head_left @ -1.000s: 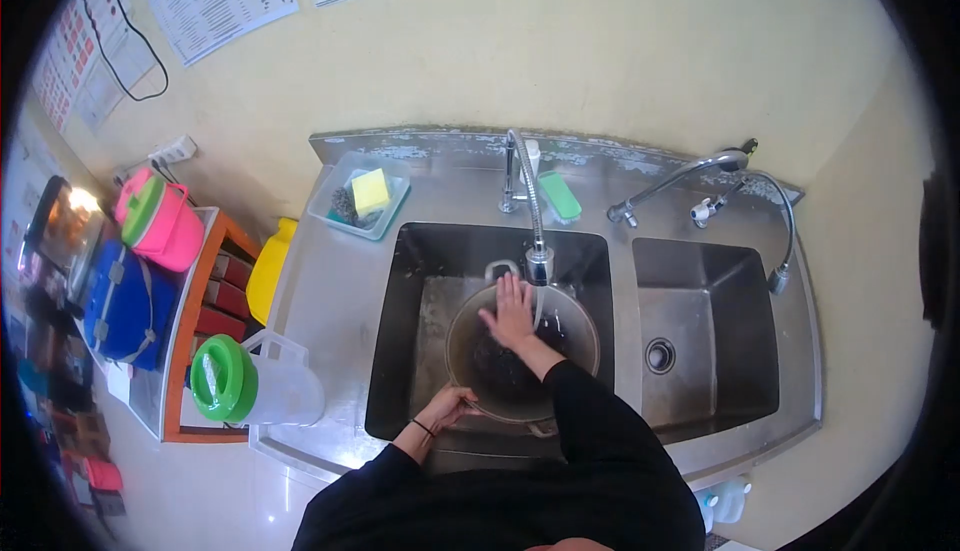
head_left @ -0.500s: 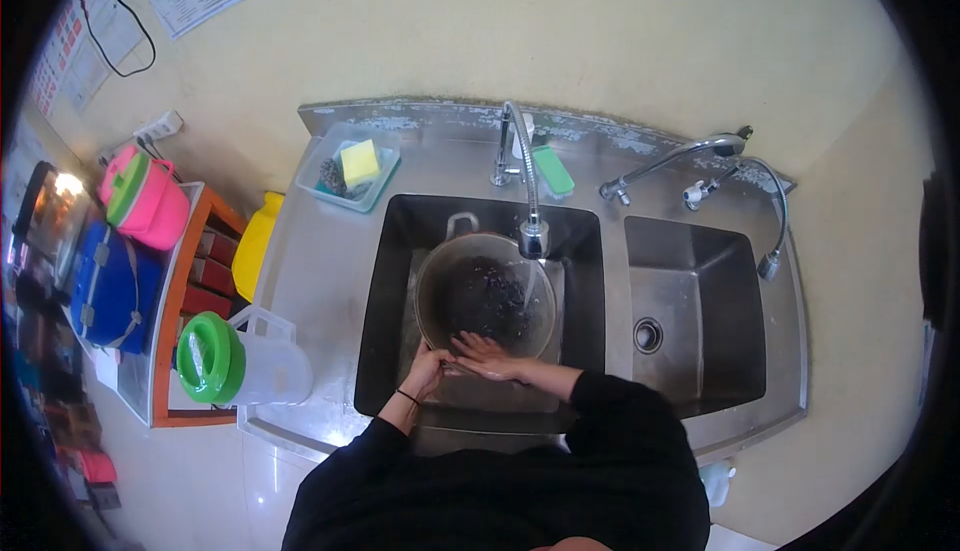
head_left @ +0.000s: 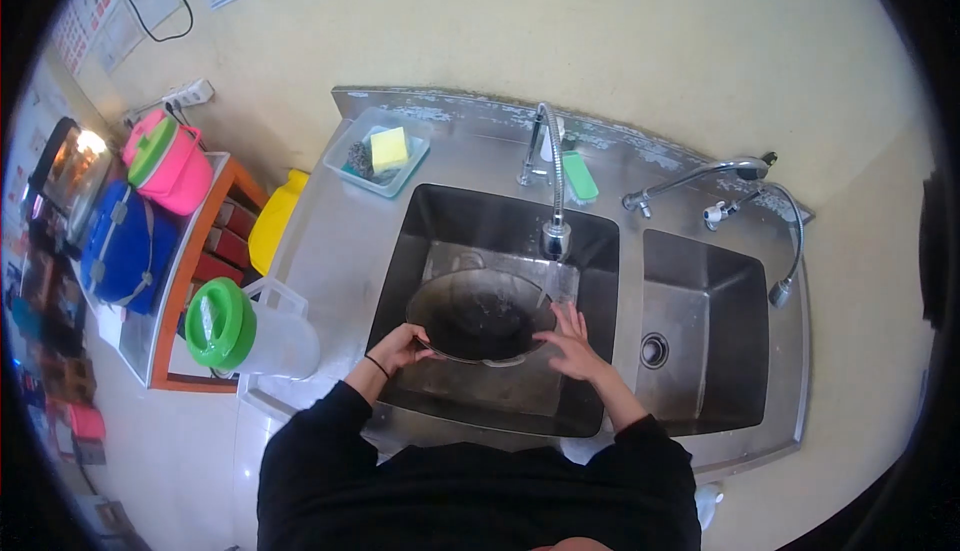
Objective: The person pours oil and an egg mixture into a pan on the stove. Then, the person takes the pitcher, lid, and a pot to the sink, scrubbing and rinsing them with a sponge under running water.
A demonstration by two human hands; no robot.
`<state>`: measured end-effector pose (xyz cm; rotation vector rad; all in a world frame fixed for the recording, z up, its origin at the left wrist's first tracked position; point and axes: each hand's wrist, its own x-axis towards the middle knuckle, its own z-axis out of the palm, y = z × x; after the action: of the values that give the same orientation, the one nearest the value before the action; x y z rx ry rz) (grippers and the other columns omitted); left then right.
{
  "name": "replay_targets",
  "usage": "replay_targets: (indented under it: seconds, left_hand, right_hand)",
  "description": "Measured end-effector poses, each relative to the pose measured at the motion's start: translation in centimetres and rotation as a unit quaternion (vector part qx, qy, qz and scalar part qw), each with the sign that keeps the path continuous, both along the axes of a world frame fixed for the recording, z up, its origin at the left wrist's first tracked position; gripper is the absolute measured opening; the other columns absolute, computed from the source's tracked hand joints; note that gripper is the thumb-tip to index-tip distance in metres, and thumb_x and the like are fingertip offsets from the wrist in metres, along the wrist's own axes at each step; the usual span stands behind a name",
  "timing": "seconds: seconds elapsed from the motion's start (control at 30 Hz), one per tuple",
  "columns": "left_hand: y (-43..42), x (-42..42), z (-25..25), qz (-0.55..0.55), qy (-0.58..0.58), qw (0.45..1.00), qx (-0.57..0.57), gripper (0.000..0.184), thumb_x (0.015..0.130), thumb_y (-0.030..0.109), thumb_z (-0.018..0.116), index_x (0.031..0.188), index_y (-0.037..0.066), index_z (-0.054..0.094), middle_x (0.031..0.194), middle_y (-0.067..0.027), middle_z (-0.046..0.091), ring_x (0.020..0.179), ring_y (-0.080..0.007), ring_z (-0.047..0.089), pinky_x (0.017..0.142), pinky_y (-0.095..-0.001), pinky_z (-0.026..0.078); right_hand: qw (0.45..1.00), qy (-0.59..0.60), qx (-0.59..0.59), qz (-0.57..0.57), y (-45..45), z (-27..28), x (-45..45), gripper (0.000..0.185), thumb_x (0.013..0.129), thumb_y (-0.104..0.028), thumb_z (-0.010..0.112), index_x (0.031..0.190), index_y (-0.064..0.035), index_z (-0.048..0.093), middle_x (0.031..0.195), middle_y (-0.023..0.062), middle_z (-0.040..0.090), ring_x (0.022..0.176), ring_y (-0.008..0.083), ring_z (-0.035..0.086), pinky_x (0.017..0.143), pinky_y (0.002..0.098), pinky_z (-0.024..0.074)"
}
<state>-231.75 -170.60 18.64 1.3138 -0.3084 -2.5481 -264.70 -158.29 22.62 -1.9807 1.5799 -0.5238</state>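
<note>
A large dark round pot [head_left: 480,316] is in the left sink basin [head_left: 500,396], tilted, with a loop handle at its near rim and another at the far side. My left hand [head_left: 402,347] grips the pot's left rim, fingers closed round it. My right hand [head_left: 573,344] touches the pot's right rim with its fingers apart. Behind the pot's right side hangs the flexible faucet [head_left: 556,236], over the basin; water falling from it is hard to make out.
Right of the pot lies a second basin [head_left: 690,391] under two more faucets [head_left: 785,289]. A plastic tub [head_left: 350,166] holds a yellow sponge [head_left: 389,149] and a scourer. A green sponge [head_left: 579,177] lies behind the basin. A green-lidded jug [head_left: 285,336] stands left.
The pot has tipped and turned, and its handle now shows at the near rim. My right hand has moved from inside the pot to its right rim. The view has shifted.
</note>
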Motion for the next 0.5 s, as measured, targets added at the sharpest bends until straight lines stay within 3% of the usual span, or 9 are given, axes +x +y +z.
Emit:
replay_targets:
  seconds: [0.07, 0.1, 0.2, 0.23, 0.33, 0.37, 0.47, 0.5]
  left_hand:
    - [-0.1, 0.8, 0.5, -0.050, 0.003, 0.998, 0.026, 0.033, 0.065, 0.006, 0.044, 0.092, -0.012, 0.049, 0.090, -0.0212, 0.056, 0.084, -0.0363, 0.056, 0.049, -0.0240, 0.053]
    - [0.0, 0.8, 0.7, -0.068, -0.005, 0.997, 0.021, 0.037, 0.065, 0.009, 0.043, 0.095, -0.012, 0.048, 0.092, -0.0226, 0.055, 0.084, -0.0366, 0.056, 0.049, -0.0245, 0.052]
    - [-0.7, 0.5, 4.4, -0.182, 0.029, 0.983, -0.009, 0.050, 0.072, 0.029, 0.041, 0.106, -0.007, 0.044, 0.101, -0.0219, 0.053, 0.087, -0.0343, 0.056, 0.054, -0.0252, 0.051]
    - [-0.6, 0.5, 6.5, -0.231, 0.047, 0.972, -0.020, 0.055, 0.075, 0.037, 0.041, 0.110, -0.005, 0.043, 0.104, -0.0209, 0.052, 0.088, -0.0330, 0.056, 0.057, -0.0253, 0.050]
    - [-0.3, -0.4, 11.9, -0.278, 0.026, 0.958, -0.062, 0.080, 0.075, 0.064, 0.026, 0.118, -0.003, 0.035, 0.107, -0.0222, 0.050, 0.089, -0.0285, 0.057, 0.061, -0.0291, 0.050]
    - [-0.5, -0.5, 12.3, -0.311, 0.037, 0.941, -0.125, 0.088, 0.071, 0.072, 0.022, 0.121, 0.000, 0.033, 0.107, -0.0194, 0.051, 0.090, -0.0258, 0.056, 0.067, -0.0311, 0.048]
    - [-0.1, -1.7, 12.8, -0.249, -0.040, 0.940, -0.231, 0.065, 0.080, 0.057, 0.032, 0.118, 0.005, 0.037, 0.106, -0.0145, 0.052, 0.089, -0.0221, 0.055, 0.070, -0.0323, 0.046]
    - [-0.1, -2.2, 11.8, -0.226, -0.046, 0.936, -0.267, 0.058, 0.082, 0.052, 0.035, 0.116, 0.006, 0.039, 0.105, -0.0130, 0.053, 0.088, -0.0212, 0.055, 0.070, -0.0328, 0.045]
  right_hand:
    - [0.998, 0.014, -0.048, 0.048, 0.9, 3.9, 1.3, 0.024, 0.071, -0.025, 0.062, 0.089, -0.0115, 0.056, 0.121, 0.0116, 0.039, 0.125, 0.0315, 0.013, 0.098, 0.0522, 0.0031]
    - [0.992, -0.049, -0.107, 0.047, 0.9, 2.1, 1.4, 0.022, 0.068, -0.025, 0.065, 0.073, -0.0079, 0.053, 0.094, 0.0079, 0.055, 0.107, 0.0259, 0.043, 0.095, 0.0475, 0.0188]
    - [0.979, -0.172, -0.109, -0.017, 1.4, 3.5, 2.3, 0.020, 0.068, -0.022, 0.065, 0.066, -0.0063, 0.053, 0.069, 0.0036, 0.056, 0.075, 0.0214, 0.053, 0.082, 0.0387, 0.0327]
    - [0.959, -0.177, -0.214, -0.058, 1.4, 5.9, 3.3, 0.026, 0.071, -0.022, 0.064, 0.059, -0.0045, 0.050, 0.055, 0.0021, 0.050, 0.053, 0.0146, 0.046, 0.060, 0.0292, 0.0355]
    - [0.906, -0.320, -0.038, -0.273, 2.7, 8.3, 3.4, 0.031, 0.073, -0.023, 0.063, 0.057, -0.0025, 0.047, 0.053, -0.0025, 0.047, 0.050, 0.0068, 0.041, 0.051, 0.0241, 0.0325]
    - [0.860, -0.408, -0.061, -0.300, 2.8, 7.9, 2.8, 0.034, 0.076, -0.026, 0.061, 0.056, -0.0024, 0.048, 0.054, -0.0061, 0.046, 0.051, 0.0029, 0.039, 0.046, 0.0205, 0.0299]
    - [0.720, -0.561, -0.034, -0.406, 6.4, 9.1, 0.1, 0.025, 0.079, -0.024, 0.057, 0.063, -0.0046, 0.055, 0.062, -0.0033, 0.053, 0.058, 0.0044, 0.043, 0.056, 0.0195, 0.0339]
    - [0.684, -0.578, -0.047, -0.442, 8.2, 8.2, -1.2, 0.025, 0.078, -0.028, 0.057, 0.078, -0.0024, 0.060, 0.075, 0.0022, 0.059, 0.070, 0.0093, 0.051, 0.067, 0.0230, 0.0381]
